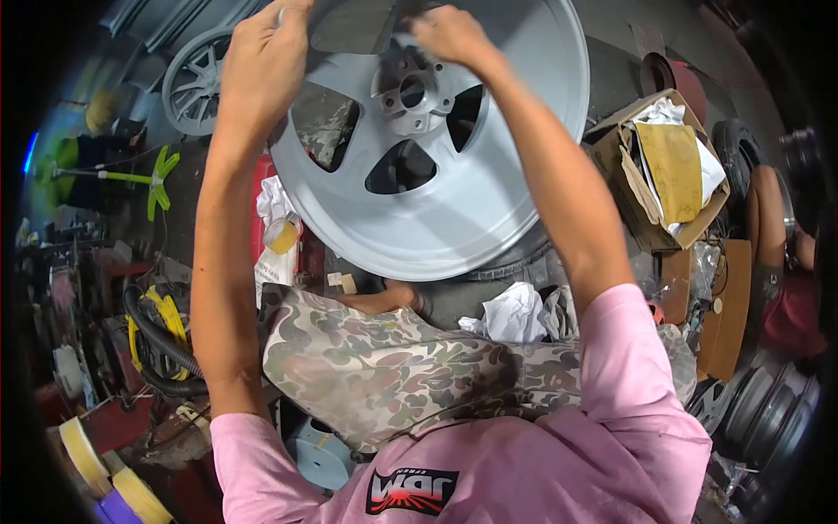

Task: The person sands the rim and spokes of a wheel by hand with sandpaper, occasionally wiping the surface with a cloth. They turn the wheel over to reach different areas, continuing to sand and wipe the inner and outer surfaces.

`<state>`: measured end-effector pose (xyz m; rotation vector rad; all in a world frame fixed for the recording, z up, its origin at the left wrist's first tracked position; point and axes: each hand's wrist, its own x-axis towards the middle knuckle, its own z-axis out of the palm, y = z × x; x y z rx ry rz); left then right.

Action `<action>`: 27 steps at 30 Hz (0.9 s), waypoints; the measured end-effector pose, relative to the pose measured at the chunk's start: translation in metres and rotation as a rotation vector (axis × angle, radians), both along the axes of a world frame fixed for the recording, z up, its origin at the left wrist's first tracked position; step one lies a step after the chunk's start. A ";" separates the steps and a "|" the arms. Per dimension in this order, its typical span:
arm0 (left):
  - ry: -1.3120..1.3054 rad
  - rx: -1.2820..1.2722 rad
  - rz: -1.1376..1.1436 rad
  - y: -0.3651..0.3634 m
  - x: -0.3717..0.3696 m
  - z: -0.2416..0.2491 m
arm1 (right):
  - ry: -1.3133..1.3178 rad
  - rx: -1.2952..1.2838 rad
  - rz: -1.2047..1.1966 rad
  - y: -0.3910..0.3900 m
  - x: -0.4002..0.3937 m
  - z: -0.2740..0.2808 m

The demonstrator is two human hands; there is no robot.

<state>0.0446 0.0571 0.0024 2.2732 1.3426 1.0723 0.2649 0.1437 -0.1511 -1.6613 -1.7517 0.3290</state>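
Note:
A large light-grey wheel rim (454, 249) stands tilted in front of me, with wide spokes around a hub (414, 91) with several bolt holes. My left hand (266, 52) is closed at the rim's upper left edge; its fingertips are partly cut off by the top of the view. Above the hub, over the upper spokes, is my right hand (449, 35). Its fingers are curled and smeared by motion, so whether they hold anything cannot be made out. Crumpled white paper (513, 313) lies below the rim by my camouflage-clad leg (393, 358).
An open cardboard box (624, 188) with paper and a brown sheet stands at right. Left are a red case (262, 170), a tape roll (281, 236), a spoked wheel (194, 83) and a black hose (161, 345). Another person's arm (766, 210) shows far right, above stacked rims (768, 406).

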 end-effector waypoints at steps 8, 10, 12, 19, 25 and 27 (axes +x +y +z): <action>-0.122 -0.104 -0.017 0.006 -0.009 -0.009 | -0.224 0.117 0.095 0.052 -0.006 -0.062; -0.112 -0.114 -0.003 0.007 -0.010 -0.011 | -0.243 0.121 0.175 0.036 0.007 -0.050; -0.175 -0.117 -0.059 0.005 -0.005 -0.007 | -0.142 -0.220 0.275 0.028 0.027 -0.006; -0.136 -0.060 -0.088 0.007 -0.011 -0.011 | -0.265 0.194 0.060 0.059 -0.002 -0.061; -0.236 -0.032 -0.144 -0.015 0.016 -0.003 | 0.019 0.248 0.020 0.078 0.049 -0.052; -0.169 0.003 -0.099 -0.018 0.017 0.000 | -0.207 0.244 -0.024 0.108 0.045 -0.075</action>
